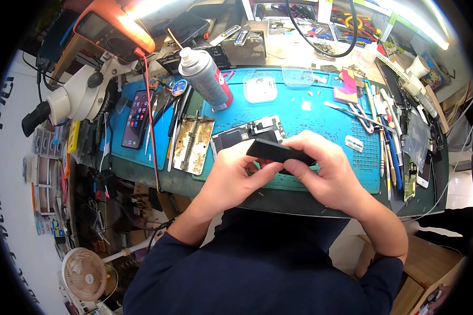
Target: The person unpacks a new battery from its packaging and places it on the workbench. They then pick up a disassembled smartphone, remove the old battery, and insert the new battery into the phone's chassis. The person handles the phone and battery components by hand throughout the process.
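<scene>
Between both hands, above the near edge of the blue work mat (315,126), is a thin black phone-like slab (279,152), tilted so that mostly one dark face and edge show. My left hand (231,170) grips its left end, thumb stretched along the near side. My right hand (328,165) wraps round the right end, fingers over the top and thumb pressed at the near edge. Just beyond the hands lies an opened phone body (236,136) with dark and silvery inner parts, partly covered by my hands. What the fingertips touch underneath is hidden.
To the left stand a spray can (211,84), a stained metal holder (194,144) and a lit smartphone (136,119). A microscope (76,97) and orange multimeter (113,31) are further left. Tweezers (352,112), a blade (353,143) and several pens and screwdrivers lie right. A clear box (260,88) sits behind.
</scene>
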`<state>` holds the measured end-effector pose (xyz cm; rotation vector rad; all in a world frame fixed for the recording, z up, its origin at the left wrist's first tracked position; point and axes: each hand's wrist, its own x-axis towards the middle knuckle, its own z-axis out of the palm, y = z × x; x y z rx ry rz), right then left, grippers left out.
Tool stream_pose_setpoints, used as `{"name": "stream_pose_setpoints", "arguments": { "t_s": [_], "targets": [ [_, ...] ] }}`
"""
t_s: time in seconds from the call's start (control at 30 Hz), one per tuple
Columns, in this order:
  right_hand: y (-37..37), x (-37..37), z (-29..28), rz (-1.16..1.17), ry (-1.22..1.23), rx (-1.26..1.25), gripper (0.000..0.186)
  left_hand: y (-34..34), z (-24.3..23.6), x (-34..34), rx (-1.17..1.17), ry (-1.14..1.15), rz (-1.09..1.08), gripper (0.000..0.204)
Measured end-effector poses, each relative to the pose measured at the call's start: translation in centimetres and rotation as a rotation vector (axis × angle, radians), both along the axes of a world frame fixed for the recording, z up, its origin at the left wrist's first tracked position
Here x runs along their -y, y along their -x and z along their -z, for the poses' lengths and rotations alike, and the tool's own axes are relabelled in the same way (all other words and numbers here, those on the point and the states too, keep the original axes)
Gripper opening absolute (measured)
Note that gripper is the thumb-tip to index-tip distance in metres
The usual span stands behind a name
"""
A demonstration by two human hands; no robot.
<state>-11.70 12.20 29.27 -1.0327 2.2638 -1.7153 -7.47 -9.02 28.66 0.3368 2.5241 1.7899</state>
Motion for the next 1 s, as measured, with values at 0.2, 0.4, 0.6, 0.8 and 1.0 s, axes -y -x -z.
{"name": "stream_pose_setpoints", "arguments": {
  "t_s": [0.2,0.4,0.6,0.8,1.0],
  "targets": [
    [-0.4,0.5,0.2,-0.002,-0.031,-0.013,0.031,-0.8,1.3,-0.4,-0.009,-0.071,-0.088,0.019],
    [-1.0,0.5,0.2,-0.022,-0.054,-0.024,0.034,-2.1,0.8,-0.6,0.0,0.001,-0.109,0.022],
    [-1.9,0.4,-0.1,-0.053,-0.112,-0.097,0.03,-3.6,1.1,-0.3,-0.071,0.052,-0.082,0.017],
    [-2.9,-0.1,-1.0,-0.092,-0.168,-0.098,0.03,-4.1,0.6,-0.3,-0.002,-0.058,0.02,0.018],
    [-4.0,-0.8,-1.5,-0.001,-0.241,-0.104,0.03,-3.5,0.5,-0.9,-0.052,-0.083,0.1,0.018]
  ]
}}
